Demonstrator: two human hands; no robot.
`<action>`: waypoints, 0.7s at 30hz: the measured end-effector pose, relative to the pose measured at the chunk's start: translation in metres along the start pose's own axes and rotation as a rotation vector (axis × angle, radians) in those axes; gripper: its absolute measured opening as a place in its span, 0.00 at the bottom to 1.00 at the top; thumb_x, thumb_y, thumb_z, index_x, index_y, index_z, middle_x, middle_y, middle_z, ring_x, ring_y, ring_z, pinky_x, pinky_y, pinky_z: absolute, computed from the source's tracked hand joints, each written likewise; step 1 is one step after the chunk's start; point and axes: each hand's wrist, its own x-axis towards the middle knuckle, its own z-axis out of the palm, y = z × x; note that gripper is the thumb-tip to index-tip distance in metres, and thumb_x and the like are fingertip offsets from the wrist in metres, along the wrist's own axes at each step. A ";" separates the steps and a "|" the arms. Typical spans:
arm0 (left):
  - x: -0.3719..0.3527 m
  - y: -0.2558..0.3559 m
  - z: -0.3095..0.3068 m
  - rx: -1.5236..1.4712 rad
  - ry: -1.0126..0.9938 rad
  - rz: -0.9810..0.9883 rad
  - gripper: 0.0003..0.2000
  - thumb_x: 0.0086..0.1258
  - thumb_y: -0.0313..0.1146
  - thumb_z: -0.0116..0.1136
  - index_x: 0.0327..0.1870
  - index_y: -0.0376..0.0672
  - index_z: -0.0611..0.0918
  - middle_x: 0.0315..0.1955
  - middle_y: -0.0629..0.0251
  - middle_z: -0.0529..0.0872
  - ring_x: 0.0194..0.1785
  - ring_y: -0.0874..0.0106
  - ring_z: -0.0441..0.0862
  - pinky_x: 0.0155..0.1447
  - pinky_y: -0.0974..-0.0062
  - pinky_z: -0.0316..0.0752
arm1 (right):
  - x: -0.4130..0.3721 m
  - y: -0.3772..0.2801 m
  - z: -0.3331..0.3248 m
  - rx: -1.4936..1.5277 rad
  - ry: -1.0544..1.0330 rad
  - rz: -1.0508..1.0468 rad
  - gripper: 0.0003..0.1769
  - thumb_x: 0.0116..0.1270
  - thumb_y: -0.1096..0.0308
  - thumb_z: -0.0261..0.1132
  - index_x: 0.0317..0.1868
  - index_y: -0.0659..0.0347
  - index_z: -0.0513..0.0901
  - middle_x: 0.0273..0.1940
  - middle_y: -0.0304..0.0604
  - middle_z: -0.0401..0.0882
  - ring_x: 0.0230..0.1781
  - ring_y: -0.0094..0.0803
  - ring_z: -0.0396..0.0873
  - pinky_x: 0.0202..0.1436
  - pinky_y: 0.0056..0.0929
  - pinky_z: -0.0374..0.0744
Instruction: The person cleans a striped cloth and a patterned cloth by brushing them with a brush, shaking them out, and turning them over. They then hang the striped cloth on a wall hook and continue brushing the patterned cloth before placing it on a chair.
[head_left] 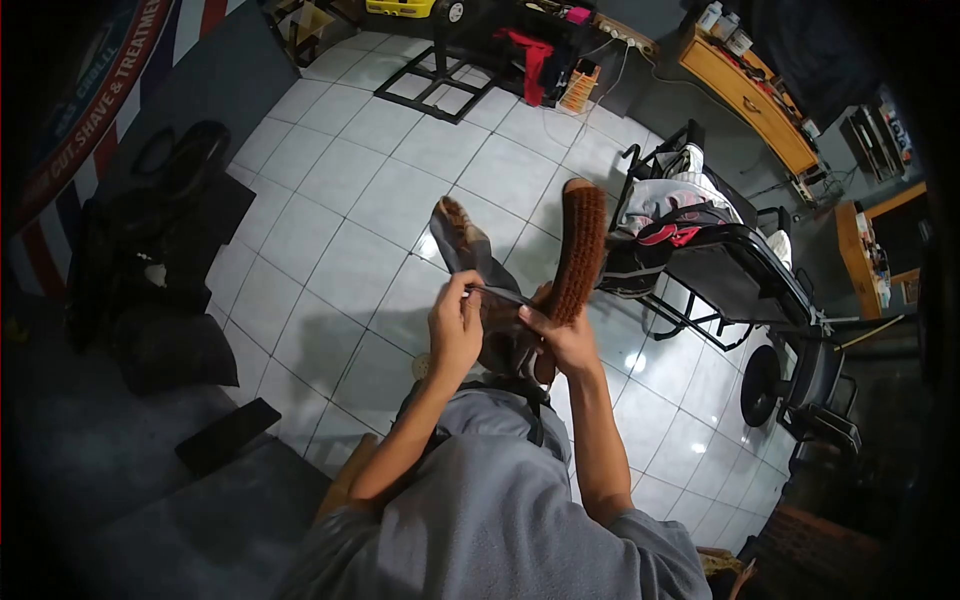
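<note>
At the far left of the brush, a sign [110, 110] in red, white and blue bears lettering that includes "SHAVE"; to the brush's lower left lies a flat black slab [228, 437]; between these and the brush spreads the tiled floor [320, 220], pale and glossy; above and left of the brush stands a black metal frame [416, 107], with part of a yellow thing [400, 7] bearing a wheel beyond it.

Just left of the brush's lower part, the person's left hand [457, 325] has its fingers pinched on one end of a thin dark strip [500, 292]; the strip runs from there toward the brush, sloping slightly down, to the thumb of the right hand [568, 342]; that right hand is closed about the lower end of the brush [580, 255] itself, which points up and away from the person, brown bristles toward the right and paler back toward the left.

Above the brush, slightly left, hangs a red cloth [534, 65]; right of the brush is a black chair [735, 275], with pale cloths [670, 200] heaped on its nearer part; to the brush's upper right, a wooden surface [750, 100] with a drawer carries bottles [725, 25] and smaller items, too small to tell.
</note>
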 end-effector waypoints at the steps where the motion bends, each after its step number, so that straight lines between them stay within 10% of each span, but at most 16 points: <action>1: 0.000 -0.006 0.007 -0.131 0.008 -0.021 0.05 0.72 0.24 0.48 0.44 0.37 0.77 0.32 0.68 0.76 0.34 0.82 0.74 0.35 0.81 0.72 | -0.001 0.003 -0.002 0.034 -0.020 0.012 0.11 0.59 0.69 0.70 0.33 0.62 0.74 0.24 0.34 0.71 0.18 0.21 0.68 0.18 0.22 0.67; 13: 0.013 -0.025 -0.017 -0.472 -0.039 -0.178 0.11 0.63 0.26 0.65 0.31 0.44 0.71 0.25 0.78 0.71 0.27 0.88 0.66 0.30 0.88 0.59 | -0.006 0.045 -0.072 -0.111 0.305 -0.202 0.09 0.68 0.68 0.60 0.45 0.62 0.75 0.34 0.34 0.76 0.31 0.20 0.73 0.33 0.21 0.73; 17: 0.022 -0.048 -0.069 -0.431 -0.047 -0.202 0.12 0.66 0.27 0.59 0.47 0.42 0.72 0.25 0.75 0.74 0.28 0.87 0.70 0.28 0.86 0.63 | -0.019 0.036 -0.110 -0.291 0.410 -0.175 0.08 0.67 0.71 0.57 0.44 0.64 0.75 0.33 0.33 0.75 0.31 0.20 0.70 0.35 0.21 0.70; 21: 0.005 -0.071 -0.120 0.125 -0.237 -0.169 0.17 0.65 0.27 0.57 0.54 0.43 0.71 0.23 0.63 0.79 0.26 0.74 0.79 0.30 0.77 0.70 | -0.035 0.049 -0.143 -0.398 -0.024 0.204 0.20 0.56 0.65 0.72 0.47 0.66 0.78 0.38 0.36 0.79 0.36 0.23 0.73 0.39 0.23 0.72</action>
